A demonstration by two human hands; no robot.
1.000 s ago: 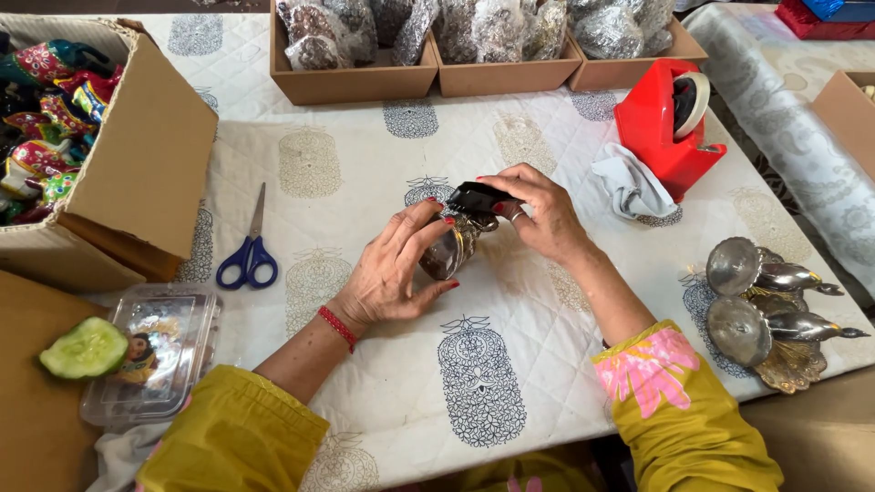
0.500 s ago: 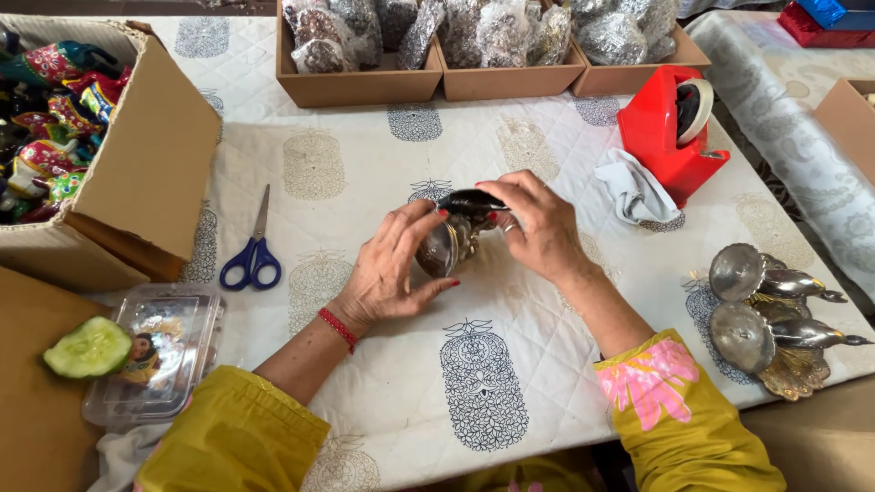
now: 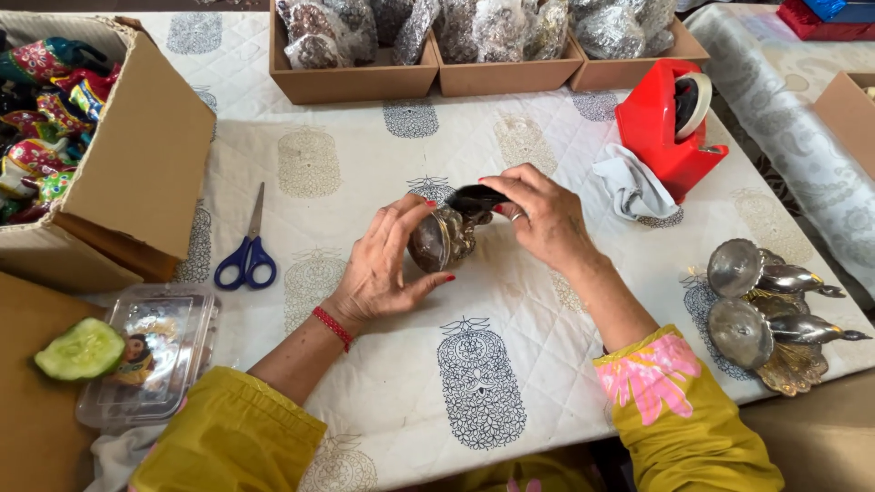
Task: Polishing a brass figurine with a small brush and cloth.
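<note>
Centrally on the quilted table [image 3: 510, 383], both hands wrap a metal ornament [image 3: 439, 240].
Left hand [image 3: 387, 264] cups it; right hand [image 3: 538, 214] pinches dark film [image 3: 474, 197] over it, which probably next needs pulling snug.

Red tape dispenser [image 3: 663, 125], blue-handled scissors [image 3: 246, 259] — white quilted cloth [image 3: 510, 346] with grey block-printed motifs.

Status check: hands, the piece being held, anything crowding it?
Left hand cups the metal ornament from the side. Right hand pinches its dark top part. Blue scissors and grey cloth lie apart on either side.
</note>
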